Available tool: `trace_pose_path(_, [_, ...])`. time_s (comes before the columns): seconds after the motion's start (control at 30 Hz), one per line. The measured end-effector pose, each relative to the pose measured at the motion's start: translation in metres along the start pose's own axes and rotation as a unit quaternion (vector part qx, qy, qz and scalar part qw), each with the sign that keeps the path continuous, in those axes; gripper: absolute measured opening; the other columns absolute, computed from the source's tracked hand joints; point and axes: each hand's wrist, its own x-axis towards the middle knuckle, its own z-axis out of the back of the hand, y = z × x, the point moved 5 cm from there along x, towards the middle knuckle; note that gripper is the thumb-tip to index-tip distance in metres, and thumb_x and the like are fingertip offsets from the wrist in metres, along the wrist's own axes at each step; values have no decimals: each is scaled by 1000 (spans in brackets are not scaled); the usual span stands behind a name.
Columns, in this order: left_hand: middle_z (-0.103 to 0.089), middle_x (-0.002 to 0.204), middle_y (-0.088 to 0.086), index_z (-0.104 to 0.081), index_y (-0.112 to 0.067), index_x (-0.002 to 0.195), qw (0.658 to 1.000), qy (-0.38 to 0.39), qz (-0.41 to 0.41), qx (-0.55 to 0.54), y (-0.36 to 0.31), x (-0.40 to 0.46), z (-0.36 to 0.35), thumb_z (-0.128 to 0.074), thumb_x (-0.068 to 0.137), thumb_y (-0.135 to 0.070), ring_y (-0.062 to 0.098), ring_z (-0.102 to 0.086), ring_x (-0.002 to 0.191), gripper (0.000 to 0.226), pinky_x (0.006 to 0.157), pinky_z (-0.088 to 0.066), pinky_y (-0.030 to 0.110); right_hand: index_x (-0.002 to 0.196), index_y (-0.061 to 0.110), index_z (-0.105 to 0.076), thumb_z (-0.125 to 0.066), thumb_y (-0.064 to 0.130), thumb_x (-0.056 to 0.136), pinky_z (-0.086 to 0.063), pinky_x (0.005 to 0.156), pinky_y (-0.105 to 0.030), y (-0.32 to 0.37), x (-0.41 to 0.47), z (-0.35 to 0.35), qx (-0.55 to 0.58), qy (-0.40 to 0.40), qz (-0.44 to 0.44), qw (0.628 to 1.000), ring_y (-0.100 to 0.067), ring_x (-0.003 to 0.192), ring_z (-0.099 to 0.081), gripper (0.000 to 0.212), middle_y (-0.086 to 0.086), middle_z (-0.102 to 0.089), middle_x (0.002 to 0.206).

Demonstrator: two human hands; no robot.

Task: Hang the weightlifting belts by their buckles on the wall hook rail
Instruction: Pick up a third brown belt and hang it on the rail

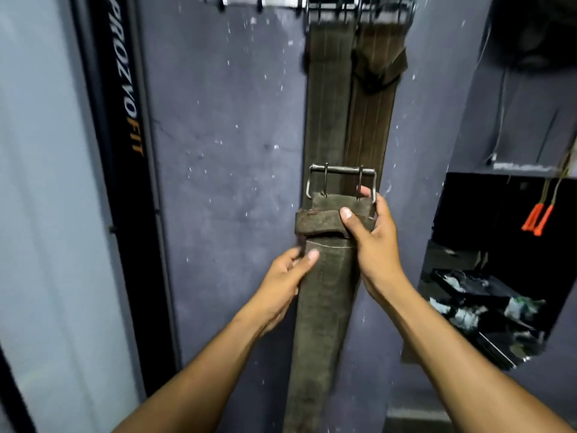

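I hold an olive-green weightlifting belt (pixel 324 295) upright in front of the grey wall. Its steel double-prong buckle (pixel 342 181) is at the top, level with the middle of the frame. My right hand (pixel 371 242) grips the belt just below the buckle, thumb across the keeper loop. My left hand (pixel 285 276) holds the belt's left edge a little lower. Two more dark belts (pixel 349 114) hang side by side by their buckles from the hook rail (pixel 265 0) at the top edge. The rail's left hooks show nothing on them.
A black upright post with orange lettering (pixel 125 98) stands to the left of the wall panel. To the right, a dark recess holds cluttered items (pixel 480 307) and orange-handled cords (pixel 538 218) hanging down.
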Motion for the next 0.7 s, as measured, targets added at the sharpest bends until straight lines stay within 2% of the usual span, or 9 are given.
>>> trace_pose_path(0.13, [-80,107,12,-74,-4,114,995,-29,-68,69,-41,12,-22,-57,104,-20,18,-76,96,26,80,-61,27,130,18,-62,-75,22,94,-58,101,-42,34,25,-3,34,13,11,999,-18,110,-74,38,-2,-78,117])
trace_pose_path(0.23, [-80,103,13,-71,3,115,990,-60,-90,93,-65,19,-31,-55,105,-16,16,-76,89,27,76,-61,27,131,11,-61,-73,14,96,-57,104,-47,43,25,-11,73,36,-10,997,-25,113,-73,37,-9,-76,120])
trace_pose_path(0.4, [-79,104,13,-72,1,117,993,-37,-100,51,-80,20,-43,-57,104,-19,17,-77,90,28,76,-62,27,133,8,-61,-68,7,98,-54,107,-49,62,27,-12,50,11,19,998,-31,118,-70,36,-13,-75,122])
trace_pose_path(0.53, [-77,115,17,-72,-3,118,997,-1,-73,38,-68,14,-42,-66,97,-27,27,-75,104,32,85,-61,34,136,10,-60,-68,10,98,-55,105,-42,91,47,-19,21,26,61,998,-23,116,-71,39,-9,-75,124])
trace_pose_path(0.6, [-78,111,16,-73,-5,114,997,-10,-69,37,-60,14,-36,-69,92,-28,25,-75,100,32,83,-61,34,136,11,-60,-69,12,97,-56,102,-35,106,57,-26,12,31,84,996,-16,113,-72,40,-5,-75,123])
trace_pose_path(0.7, [-78,107,16,-74,-6,111,997,-14,-82,2,-64,22,-31,-68,97,-22,23,-76,95,23,80,-62,34,136,10,-59,-69,12,97,-56,98,-29,116,69,-37,-1,37,96,995,-12,111,-72,40,-2,-75,121])
